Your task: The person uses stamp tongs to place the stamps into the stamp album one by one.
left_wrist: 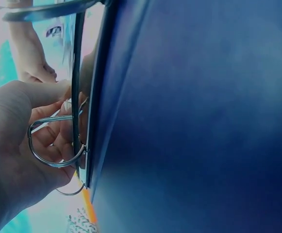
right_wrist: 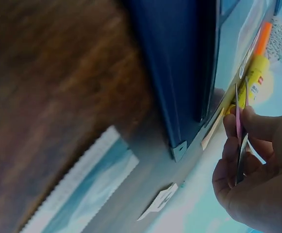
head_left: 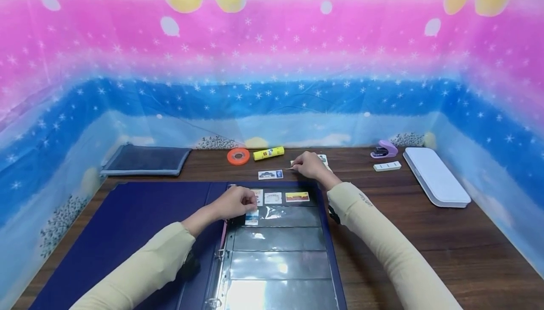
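Stamps [head_left: 273,198], three in a row, sit in the top pocket of the page [head_left: 280,265]; a fourth stamp [head_left: 251,218] shows at the left end of the second pocket. Metal rings [head_left: 220,254] hold the page in the right side of an open blue album [head_left: 140,215]. A loose stamp [head_left: 270,174] lies on the table [head_left: 476,253] just beyond the album's far edge; from the right wrist, another stamp [right_wrist: 87,191] appears near the album's corner. The right hand [head_left: 312,165] pinches tweezers [right_wrist: 240,141], tips parted, near the loose stamp. The left hand [head_left: 235,202], fingers bent, is at the ring side of the page, beside the fourth stamp; with a ring across it in the left wrist view, I cannot tell whether it grips anything. Farther back rest an orange tape roll [head_left: 232,157] and a glue stick [head_left: 268,153]; at left, a dark pouch [head_left: 146,160]; at right, a purple stapler [head_left: 384,149], a white strip [head_left: 387,166] and a white case [head_left: 437,176].
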Demonstrator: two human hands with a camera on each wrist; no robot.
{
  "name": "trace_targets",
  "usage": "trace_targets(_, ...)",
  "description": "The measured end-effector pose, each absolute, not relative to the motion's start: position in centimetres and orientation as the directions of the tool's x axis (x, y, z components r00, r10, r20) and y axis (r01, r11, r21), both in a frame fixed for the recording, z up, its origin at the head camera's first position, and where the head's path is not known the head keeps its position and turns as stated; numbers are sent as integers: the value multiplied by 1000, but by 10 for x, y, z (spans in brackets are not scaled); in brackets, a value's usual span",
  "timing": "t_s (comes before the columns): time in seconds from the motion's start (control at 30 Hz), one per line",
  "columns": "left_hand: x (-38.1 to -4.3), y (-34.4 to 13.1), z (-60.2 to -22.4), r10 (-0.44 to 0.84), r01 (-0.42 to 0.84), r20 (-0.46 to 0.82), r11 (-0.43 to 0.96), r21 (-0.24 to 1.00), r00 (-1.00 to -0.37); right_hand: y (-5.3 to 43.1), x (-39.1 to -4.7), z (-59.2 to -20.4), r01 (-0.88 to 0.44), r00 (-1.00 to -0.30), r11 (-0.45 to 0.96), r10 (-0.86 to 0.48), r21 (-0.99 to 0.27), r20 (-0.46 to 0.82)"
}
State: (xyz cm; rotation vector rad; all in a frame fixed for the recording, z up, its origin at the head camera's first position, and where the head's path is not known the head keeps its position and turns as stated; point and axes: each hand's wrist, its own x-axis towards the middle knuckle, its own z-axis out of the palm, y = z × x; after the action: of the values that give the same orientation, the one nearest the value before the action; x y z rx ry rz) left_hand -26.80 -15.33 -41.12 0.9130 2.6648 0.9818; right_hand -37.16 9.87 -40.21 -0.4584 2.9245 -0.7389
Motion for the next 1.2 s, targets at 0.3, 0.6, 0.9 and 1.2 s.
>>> trace_targets(0.3,-270,-152,-407,606,485,26,610,627,-795,91,-374,-400,-289,-942,837,-336,-464,-18)
trace_targets(0.6,-271,-150,-405,613,466,-17,618,634,-790,88,-375,-400,-264,-950,840,-312,-473,-24)
trace_targets(0.9,-272,-151,-401,628,466,-34,611,640,-778,89,-374,-398,-230,-958,829,-284,-510,-30)
trace_targets(1.2,-272,-151,-401,633,465,-42,610,642,-773,98,-373,-389,-233,-962,831,-274,-506,-6)
